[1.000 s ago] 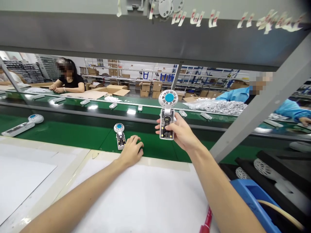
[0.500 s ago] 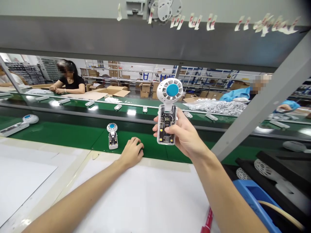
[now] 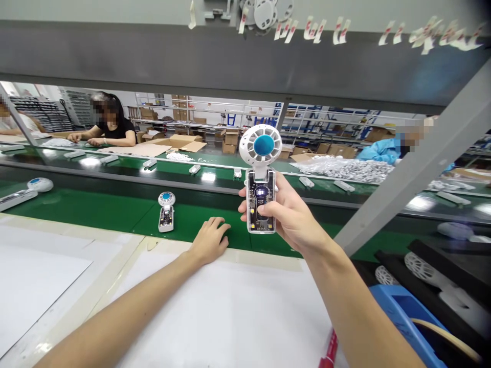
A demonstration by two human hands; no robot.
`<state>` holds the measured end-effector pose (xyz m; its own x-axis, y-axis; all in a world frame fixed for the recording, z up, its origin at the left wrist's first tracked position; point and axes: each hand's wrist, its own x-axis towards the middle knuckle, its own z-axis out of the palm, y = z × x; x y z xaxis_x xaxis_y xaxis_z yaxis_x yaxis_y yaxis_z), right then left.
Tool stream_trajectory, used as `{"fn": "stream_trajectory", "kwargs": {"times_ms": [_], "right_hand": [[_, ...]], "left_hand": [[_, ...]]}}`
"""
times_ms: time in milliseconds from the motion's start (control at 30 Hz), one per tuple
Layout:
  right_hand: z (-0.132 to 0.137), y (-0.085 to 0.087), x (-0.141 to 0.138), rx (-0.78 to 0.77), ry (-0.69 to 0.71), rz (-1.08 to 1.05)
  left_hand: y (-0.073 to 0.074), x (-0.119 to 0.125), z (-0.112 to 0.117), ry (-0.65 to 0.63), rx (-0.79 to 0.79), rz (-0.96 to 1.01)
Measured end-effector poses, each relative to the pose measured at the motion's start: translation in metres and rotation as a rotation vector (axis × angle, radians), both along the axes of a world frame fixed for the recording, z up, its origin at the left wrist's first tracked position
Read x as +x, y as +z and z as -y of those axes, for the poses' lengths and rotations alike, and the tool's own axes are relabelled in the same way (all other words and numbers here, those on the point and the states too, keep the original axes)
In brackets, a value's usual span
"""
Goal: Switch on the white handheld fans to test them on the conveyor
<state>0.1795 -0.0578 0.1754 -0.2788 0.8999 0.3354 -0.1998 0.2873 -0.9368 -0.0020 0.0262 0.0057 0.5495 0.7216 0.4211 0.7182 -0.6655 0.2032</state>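
Small handheld fan [image 3: 261, 189] held upright at centre frame, above a green conveyor belt [image 3: 95, 209].

Right hand [image 3: 289, 214] wrapped around the fan's clear handle, thumb pressed on its front, a small light glowing there; round white head with blue hub on top. Left hand [image 3: 209, 240] lying flat, fingers loosely curled, at the belt's near edge beside the white worktop [image 3: 230, 317]. Second fan [image 3: 165, 211] lying on the belt, left of centre, apart from both hands.

Right hand [image 3: 289, 217] raised mid-frame, wrist bent back, fingers wrapped closed, thumb [image 3: 268, 208] pressed across the front; left hand [image 3: 209, 240] lying palm down, fingers loosely curled; both forearms bare, stretched forward, converging.
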Motion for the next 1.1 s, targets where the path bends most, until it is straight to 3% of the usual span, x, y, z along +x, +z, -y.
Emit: {"fn": "stream_trajectory", "kwargs": {"times_ms": [500,1100], "right_hand": [[0.0056,0.0057,-0.0043,-0.088,-0.087,-0.048],[0.0064,0.0045,0.0003,-0.055,0.018,-0.055]], "left_hand": [[0.0035,0.0002,0.0017,-0.056,-0.051,-0.011],[0.0011,-0.0001,-0.0002,-0.061,-0.042,0.003]]}}
